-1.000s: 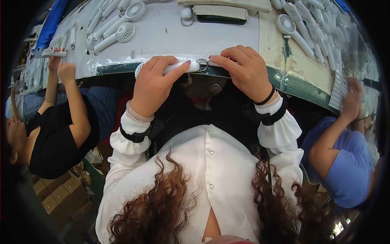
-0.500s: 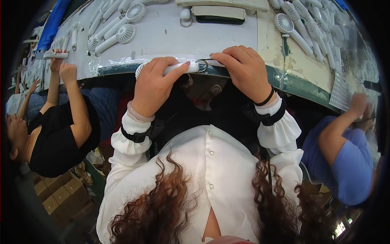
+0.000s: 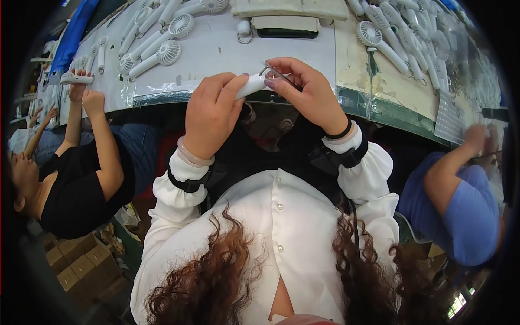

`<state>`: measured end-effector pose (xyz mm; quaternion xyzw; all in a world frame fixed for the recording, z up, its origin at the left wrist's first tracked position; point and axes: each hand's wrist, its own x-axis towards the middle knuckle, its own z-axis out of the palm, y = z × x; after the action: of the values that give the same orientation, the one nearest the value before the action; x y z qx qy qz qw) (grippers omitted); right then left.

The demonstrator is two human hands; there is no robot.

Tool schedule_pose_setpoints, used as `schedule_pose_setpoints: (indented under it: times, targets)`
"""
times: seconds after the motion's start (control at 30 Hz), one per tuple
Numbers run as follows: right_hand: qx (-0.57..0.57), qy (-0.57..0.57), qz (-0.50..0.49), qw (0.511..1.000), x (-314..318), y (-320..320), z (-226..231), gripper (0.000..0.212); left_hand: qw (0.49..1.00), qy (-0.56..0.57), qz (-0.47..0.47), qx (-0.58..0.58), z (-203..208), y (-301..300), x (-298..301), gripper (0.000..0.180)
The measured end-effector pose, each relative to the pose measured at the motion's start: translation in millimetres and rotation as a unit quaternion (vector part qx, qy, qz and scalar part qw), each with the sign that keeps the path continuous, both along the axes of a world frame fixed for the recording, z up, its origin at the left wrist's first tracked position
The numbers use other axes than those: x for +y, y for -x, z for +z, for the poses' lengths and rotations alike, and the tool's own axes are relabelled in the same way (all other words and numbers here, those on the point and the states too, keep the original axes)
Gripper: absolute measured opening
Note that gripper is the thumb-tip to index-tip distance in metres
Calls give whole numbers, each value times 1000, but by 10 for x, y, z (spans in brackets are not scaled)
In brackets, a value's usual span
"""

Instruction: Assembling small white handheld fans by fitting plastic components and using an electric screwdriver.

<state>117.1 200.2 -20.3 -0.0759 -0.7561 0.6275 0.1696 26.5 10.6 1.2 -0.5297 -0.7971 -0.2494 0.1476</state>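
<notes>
My left hand [image 3: 211, 111] is clamped on a white handle [image 3: 251, 85], its fingers wrapped across the far side and its thumb lying along the top; the other end is hidden behind my own hand, so I cannot tell what it looks like. The handle slants up to the right, raised at the near edge of the table [image 3: 395, 115], between my two hands. My right hand [image 3: 309, 92] has thumb and fingers pinched together on a thin dark metal piece [image 3: 293, 82] right by the handle's right end; its full shape is too small to make out. I have black bands [image 3: 355, 156] over both white cuffs.

Beyond my hands a white sheet [image 3: 222, 59] covers part of the table. At its far left lies a group of white fans [image 3: 169, 51], side by side, and at the far middle a small white piece with a metal ring [image 3: 245, 35], just beside a dark case [image 3: 287, 33] with a pale top. On the far right, more fans [image 3: 370, 33] lie in a heap.

To my left, a person in a black top [image 3: 81, 195] holds up a flat white thing [image 3: 76, 79]; to my right, a person in a blue top [image 3: 466, 216] reaches toward the table
</notes>
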Motion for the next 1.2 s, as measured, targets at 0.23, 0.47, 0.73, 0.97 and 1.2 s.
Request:
schedule_pose_setpoints:
  times: [0.23, 0.47, 0.73, 0.97, 1.2]
  targets:
    - [-14, 215, 116, 970, 182, 89, 70, 25, 980, -2, -5, -200, 0, -142, 102, 42]
    - [14, 159, 119, 980, 208, 128, 79, 25, 787, -84, -88, -605, -25, -195, 227, 34]
    - [148, -168, -96, 970, 225, 148, -138, 22, 686, -166, -33, -707, -60, -183, 308, 37]
    - [181, -364, -124, 905, 263, 63, -78, 23, 715, -199, -16, -670, -141, -12, 321, 37]
    - [258, -377, -160, 875, 215, 107, -139, 30, 692, -198, -37, -693, -210, 77, 308, 35]
